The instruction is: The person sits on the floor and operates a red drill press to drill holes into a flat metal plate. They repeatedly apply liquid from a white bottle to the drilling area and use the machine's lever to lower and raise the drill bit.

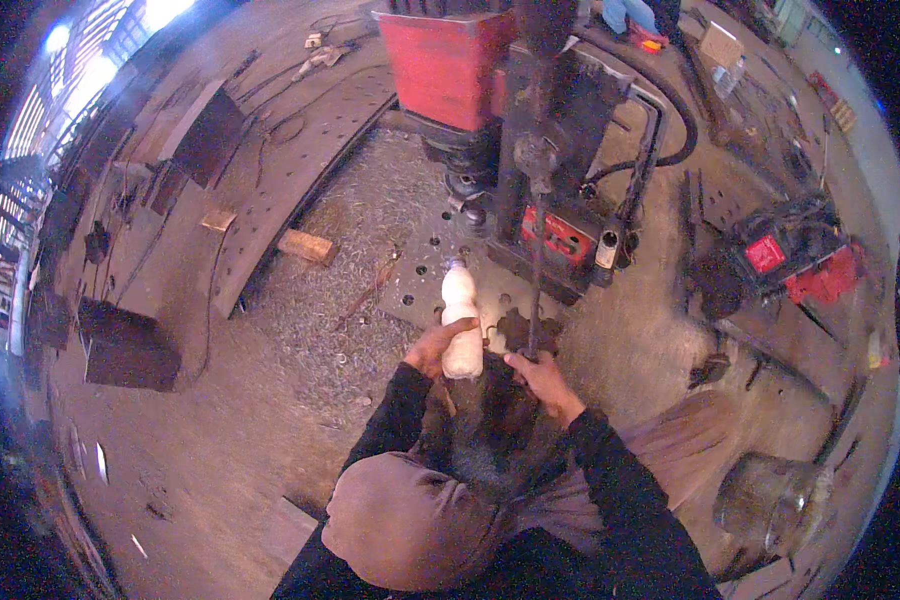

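item: white bottle (pixel 461 325), pale, with a narrow neck. location: above the near part of a steel plate (pixel 402 295), neck directed away from the wearer and toward the drill; exact tilt not certain.

left hand (pixel 438 346): grip closed around the bottle's lower body, thumb across it.

right hand (pixel 542 380): at the lower end of a dark lever rod (pixel 536 270), beside the bottle and apart from it; whether the grip is wrapped round the rod cannot be told.

step in hand, as judged: bottle held at the drill's working spot, with the other hand at the lever. the next move, as judged, calls for a steady left grip, neck clear of the cutter, and a firm, separate purchase on the rod.

adjacent: drilling machine (pixel 445 70), red and black, over the plate; cutter end (pixel 473 214) beyond the bottle's neck. plate with round holes. metal shavings (pixel 320 330), heaped to the left.

outlying: wooden block (pixel 308 247) among the shavings; long perforated beam (pixel 315 195); dark steel box section (pixel 125 345), far left; red cloth (pixel 825 277) beside a second machine (pixel 785 240), right; metal container (pixel 765 497), lower right.
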`<action>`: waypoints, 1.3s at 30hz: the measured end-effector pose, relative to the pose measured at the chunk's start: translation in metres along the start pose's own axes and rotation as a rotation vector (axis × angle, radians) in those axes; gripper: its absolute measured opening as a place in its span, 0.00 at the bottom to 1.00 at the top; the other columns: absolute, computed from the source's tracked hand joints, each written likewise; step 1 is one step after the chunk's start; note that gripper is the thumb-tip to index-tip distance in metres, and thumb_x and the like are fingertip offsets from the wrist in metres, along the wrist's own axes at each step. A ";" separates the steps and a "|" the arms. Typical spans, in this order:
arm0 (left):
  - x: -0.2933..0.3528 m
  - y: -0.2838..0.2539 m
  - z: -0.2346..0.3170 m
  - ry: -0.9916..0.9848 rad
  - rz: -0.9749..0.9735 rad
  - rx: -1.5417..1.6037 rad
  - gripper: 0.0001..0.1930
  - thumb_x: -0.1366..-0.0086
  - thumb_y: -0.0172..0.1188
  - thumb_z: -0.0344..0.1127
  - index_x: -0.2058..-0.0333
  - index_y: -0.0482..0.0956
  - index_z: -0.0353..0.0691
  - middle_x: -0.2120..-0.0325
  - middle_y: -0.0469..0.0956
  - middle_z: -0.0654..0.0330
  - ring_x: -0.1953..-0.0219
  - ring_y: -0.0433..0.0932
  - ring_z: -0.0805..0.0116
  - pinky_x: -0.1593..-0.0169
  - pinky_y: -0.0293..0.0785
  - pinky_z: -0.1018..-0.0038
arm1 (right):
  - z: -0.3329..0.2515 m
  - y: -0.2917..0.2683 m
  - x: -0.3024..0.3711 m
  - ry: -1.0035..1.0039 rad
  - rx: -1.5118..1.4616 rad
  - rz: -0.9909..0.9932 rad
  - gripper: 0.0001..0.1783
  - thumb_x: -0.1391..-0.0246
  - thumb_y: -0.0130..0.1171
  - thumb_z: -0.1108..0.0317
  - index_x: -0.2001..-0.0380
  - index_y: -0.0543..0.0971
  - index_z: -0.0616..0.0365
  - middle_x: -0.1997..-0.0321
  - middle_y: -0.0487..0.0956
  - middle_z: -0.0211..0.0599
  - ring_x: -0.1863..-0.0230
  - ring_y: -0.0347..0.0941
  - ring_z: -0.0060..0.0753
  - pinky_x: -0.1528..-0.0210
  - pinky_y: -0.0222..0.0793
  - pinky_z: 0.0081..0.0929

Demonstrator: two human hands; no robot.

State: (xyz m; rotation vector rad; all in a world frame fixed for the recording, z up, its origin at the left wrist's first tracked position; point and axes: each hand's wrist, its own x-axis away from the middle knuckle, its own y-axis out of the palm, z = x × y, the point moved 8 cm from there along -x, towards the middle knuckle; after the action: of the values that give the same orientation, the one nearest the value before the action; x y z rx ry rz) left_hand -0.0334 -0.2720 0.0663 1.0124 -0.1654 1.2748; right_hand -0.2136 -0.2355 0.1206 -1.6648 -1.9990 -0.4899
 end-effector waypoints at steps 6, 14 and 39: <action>-0.013 -0.049 0.013 0.232 0.316 -0.541 0.39 0.53 0.74 0.43 0.46 0.65 0.30 0.57 0.77 0.51 0.58 0.78 0.61 0.54 0.76 0.66 | -0.011 0.014 0.006 0.019 0.046 -0.034 0.22 0.45 0.62 0.57 0.51 0.77 0.58 0.62 0.80 0.32 0.66 0.71 0.28 0.63 0.69 0.29; 0.005 -0.024 0.041 0.316 0.494 -0.845 0.48 0.58 0.75 0.53 0.46 0.64 0.26 0.56 0.78 0.46 0.55 0.78 0.55 0.51 0.74 0.62 | -0.004 0.003 -0.001 -0.058 0.072 -0.053 0.19 0.44 0.61 0.57 0.54 0.79 0.59 0.62 0.80 0.32 0.65 0.72 0.28 0.62 0.69 0.30; 0.005 -0.048 0.061 0.429 0.708 -1.154 0.41 0.53 0.64 0.66 0.63 0.79 0.24 0.66 0.80 0.35 0.61 0.80 0.39 0.56 0.75 0.56 | 0.005 0.003 -0.003 -0.018 0.089 -0.016 0.17 0.45 0.61 0.56 0.61 0.80 0.60 0.70 0.78 0.30 0.71 0.70 0.27 0.65 0.68 0.30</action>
State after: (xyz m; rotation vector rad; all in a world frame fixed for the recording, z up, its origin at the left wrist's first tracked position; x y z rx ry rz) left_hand 0.0337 -0.3093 0.0796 -0.3631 -0.8604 1.6388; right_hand -0.2113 -0.2348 0.1151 -1.6061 -2.0178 -0.3872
